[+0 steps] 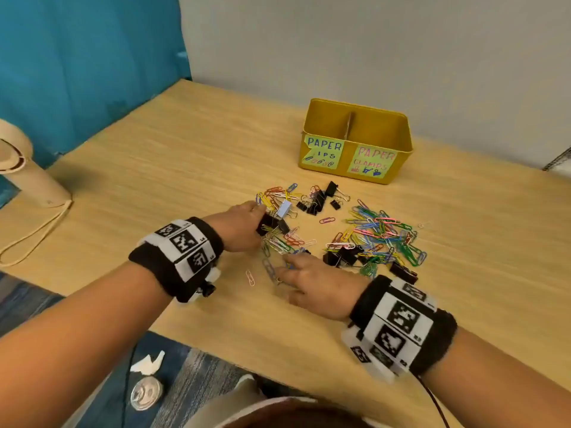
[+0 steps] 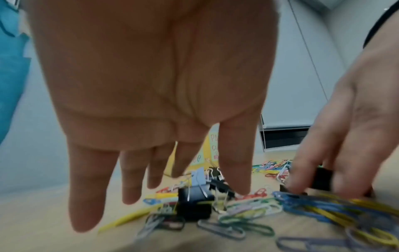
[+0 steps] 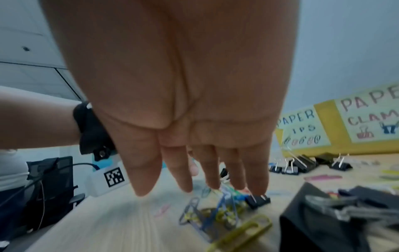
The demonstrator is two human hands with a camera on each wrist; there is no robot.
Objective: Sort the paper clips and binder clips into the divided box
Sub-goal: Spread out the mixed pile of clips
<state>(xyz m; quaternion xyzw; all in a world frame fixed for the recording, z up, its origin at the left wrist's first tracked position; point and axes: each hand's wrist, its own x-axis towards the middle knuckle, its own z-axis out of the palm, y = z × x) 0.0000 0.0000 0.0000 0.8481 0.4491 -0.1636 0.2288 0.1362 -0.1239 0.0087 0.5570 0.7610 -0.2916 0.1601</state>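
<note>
Both hands work low over the scatter of clips on the wooden table [image 1: 173, 156]. Left hand [image 1: 239, 227] reaches in palm down; from its wrist camera the fingers [image 2: 86, 187] hang straight and slightly spread, holding nothing, their tips just above a black binder clip [image 2: 194, 202] and the paper clips [image 2: 244, 211] around it, and whether they touch the clip I cannot tell. Right hand [image 1: 312, 285] lies nearer the table's front edge, its fingers [image 3: 257, 175] also extended and close together, tips down among a small tangle of blue and yellow paper clips; one small black binder clip [image 3: 258, 201] sits just under the outermost fingertip, and no grip on anything shows. From the left wrist camera the right hand's fingertips look pressed to the clips near a black clip, blurred. A larger heap of coloured paper clips [image 1: 383, 236] lies to the right, a cluster of black binder clips [image 1: 318, 199] farther back. Beyond them stands the yellow divided box [image 1: 357, 140], well apart from both hands, its left half labelled for paper clips, its right half for paper clamps
</note>
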